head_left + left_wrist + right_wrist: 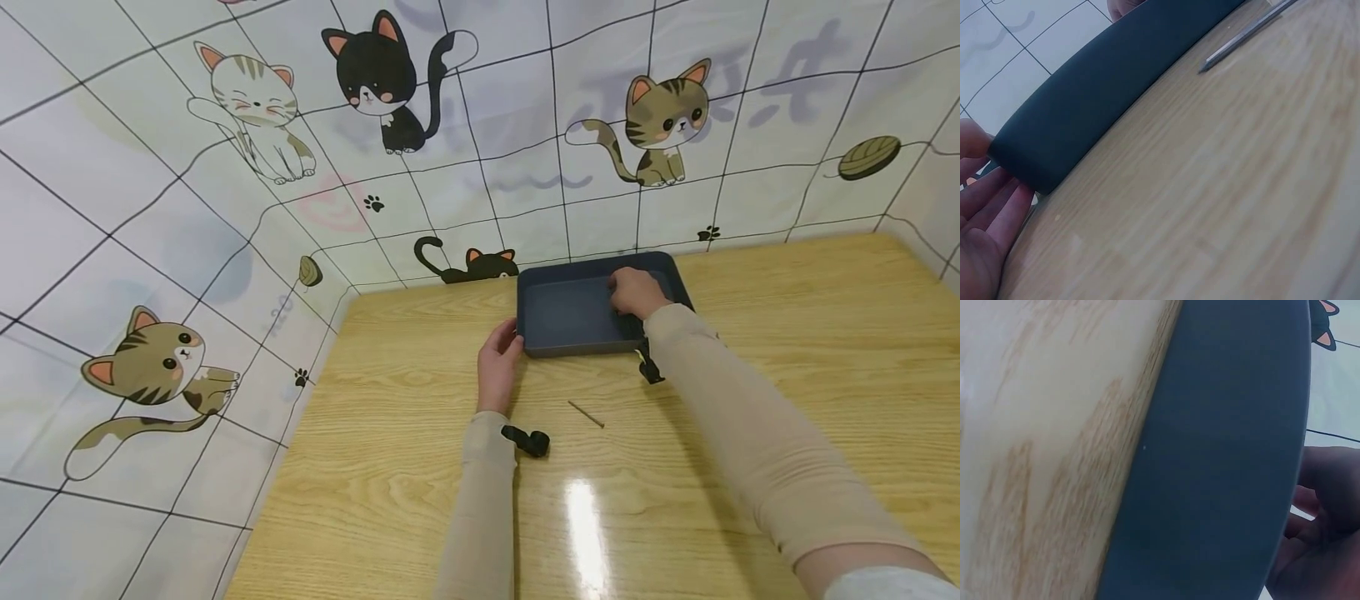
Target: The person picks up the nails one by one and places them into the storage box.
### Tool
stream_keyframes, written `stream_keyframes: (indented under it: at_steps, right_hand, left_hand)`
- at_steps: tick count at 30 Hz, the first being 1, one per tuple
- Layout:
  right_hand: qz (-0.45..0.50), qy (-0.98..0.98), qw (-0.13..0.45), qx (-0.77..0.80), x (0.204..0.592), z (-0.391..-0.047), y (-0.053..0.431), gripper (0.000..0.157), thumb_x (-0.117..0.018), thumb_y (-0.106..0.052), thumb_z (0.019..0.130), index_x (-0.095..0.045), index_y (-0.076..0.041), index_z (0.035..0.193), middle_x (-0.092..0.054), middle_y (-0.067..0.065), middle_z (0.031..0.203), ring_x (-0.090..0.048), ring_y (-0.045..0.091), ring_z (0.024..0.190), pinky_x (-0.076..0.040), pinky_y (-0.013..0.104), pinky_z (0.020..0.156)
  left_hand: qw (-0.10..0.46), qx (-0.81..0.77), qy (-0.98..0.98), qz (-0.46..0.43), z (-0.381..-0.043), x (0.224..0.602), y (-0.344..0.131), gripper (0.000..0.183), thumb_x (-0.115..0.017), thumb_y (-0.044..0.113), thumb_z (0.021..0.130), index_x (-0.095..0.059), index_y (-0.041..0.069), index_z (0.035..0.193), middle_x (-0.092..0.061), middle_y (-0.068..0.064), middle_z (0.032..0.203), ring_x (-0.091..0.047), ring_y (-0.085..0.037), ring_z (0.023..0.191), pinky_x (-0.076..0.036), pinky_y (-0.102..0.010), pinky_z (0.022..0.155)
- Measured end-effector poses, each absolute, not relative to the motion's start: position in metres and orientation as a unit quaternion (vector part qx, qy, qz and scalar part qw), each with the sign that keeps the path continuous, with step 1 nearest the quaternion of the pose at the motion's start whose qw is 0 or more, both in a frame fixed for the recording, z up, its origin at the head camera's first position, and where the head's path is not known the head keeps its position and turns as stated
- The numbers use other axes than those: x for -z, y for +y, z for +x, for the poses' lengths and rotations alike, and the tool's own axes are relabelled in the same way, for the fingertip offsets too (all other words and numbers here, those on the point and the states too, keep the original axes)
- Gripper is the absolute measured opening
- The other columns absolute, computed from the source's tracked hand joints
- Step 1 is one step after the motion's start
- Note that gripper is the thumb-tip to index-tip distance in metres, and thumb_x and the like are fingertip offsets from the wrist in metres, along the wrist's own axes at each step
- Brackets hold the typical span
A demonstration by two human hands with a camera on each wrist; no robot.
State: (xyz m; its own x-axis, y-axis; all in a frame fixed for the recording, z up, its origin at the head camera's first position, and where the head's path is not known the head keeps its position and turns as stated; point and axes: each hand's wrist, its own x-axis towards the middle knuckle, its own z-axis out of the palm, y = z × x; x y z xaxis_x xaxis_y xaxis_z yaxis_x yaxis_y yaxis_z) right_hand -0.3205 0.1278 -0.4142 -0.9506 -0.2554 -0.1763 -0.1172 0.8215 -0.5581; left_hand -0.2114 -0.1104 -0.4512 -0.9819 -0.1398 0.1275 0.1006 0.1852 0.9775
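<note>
A dark blue-grey rectangular tray lies on the wooden table near the wall. My left hand holds the tray's left end at the front corner; in the left wrist view its fingers touch the outer wall and one digit reaches the rim. My right hand reaches into the tray's right part with bent fingers pointing down. Whether those fingers hold anything is hidden; in the right wrist view the tray's wall covers the fingertips. A thin metal nail lies on the table in front of the tray.
The wooden table meets a cat-printed, grid-lined wall covering behind the tray and at the left. Black straps with small devices sit at both wrists, the left device near the tabletop. A bright reflection shows at the table's front.
</note>
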Motion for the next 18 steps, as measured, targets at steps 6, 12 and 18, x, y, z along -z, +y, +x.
stream_keyframes:
  at_steps: [6, 12, 18]
  right_hand:
    - [-0.101, 0.947, 0.114, 0.282, 0.4119, -0.3149, 0.1290, 0.037, -0.047, 0.002, 0.081, -0.052, 0.010, 0.117, -0.055, 0.027, 0.110, -0.058, 0.023, 0.063, -0.043, 0.032, 0.053]
    - [-0.102, 0.941, 0.116, 0.302, 0.4108, -0.3118, 0.1341, 0.036, -0.046, 0.002, 0.083, -0.052, 0.010, 0.117, -0.055, 0.027, 0.110, -0.062, 0.026, 0.070, -0.046, 0.033, 0.055]
    - [-0.096, 0.941, 0.104, 0.307, 0.4071, -0.3114, 0.1362, 0.038, -0.045, -0.003, 0.083, -0.051, 0.007, 0.120, -0.064, 0.019, 0.087, -0.058, 0.026, 0.065, -0.039, 0.032, 0.053]
  left_hand:
    - [0.091, 0.642, -0.762, 0.013, -0.2106, 0.4514, -0.1088, 0.039, -0.053, 0.017, 0.090, -0.050, 0.006, 0.127, -0.050, -0.011, 0.127, -0.049, -0.016, 0.112, -0.042, -0.031, 0.091]
    - [0.089, 0.639, -0.763, 0.020, -0.2107, 0.4508, -0.1075, 0.040, -0.054, 0.020, 0.090, -0.050, 0.007, 0.127, -0.051, -0.008, 0.127, -0.048, -0.014, 0.112, -0.041, -0.031, 0.091]
    - [0.088, 0.633, -0.769, 0.025, -0.2093, 0.4462, -0.1087, 0.038, -0.053, 0.017, 0.091, -0.050, 0.007, 0.127, -0.051, -0.010, 0.126, -0.049, -0.015, 0.111, -0.040, -0.033, 0.092]
